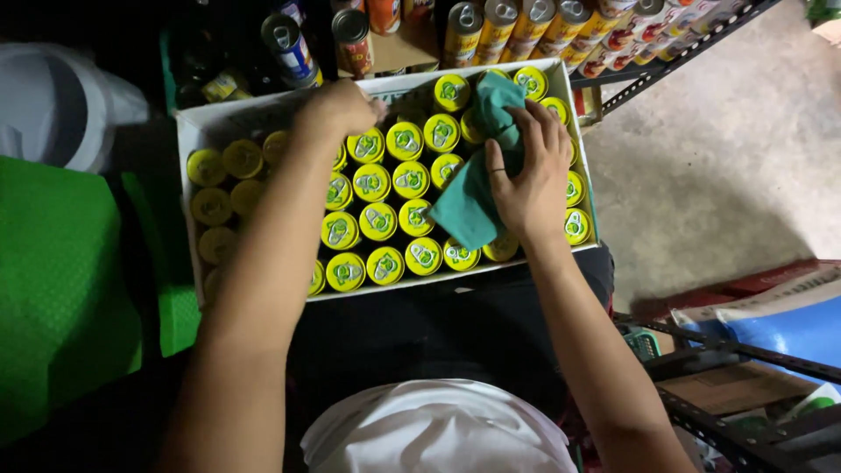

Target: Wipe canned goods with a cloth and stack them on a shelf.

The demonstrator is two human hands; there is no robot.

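A shallow white cardboard tray [200, 124] rests on my lap, packed with several yellow-topped drink cans [378, 221]. My right hand [530, 180] presses a teal cloth [469, 197] onto the can tops at the tray's right side, fingers spread over the cloth. My left hand [337, 107] reaches to the tray's far edge and closes on the rim or a can there; the exact hold is hidden by the fist.
A metal rack [666, 61] beyond the tray carries several cans lying in rows [526, 26]. Green plastic [61, 280] lies at left, a white bag [53, 105] at upper left. A blue sack [788, 328] and shelf frame [736, 420] stand at right, over concrete floor [727, 166].
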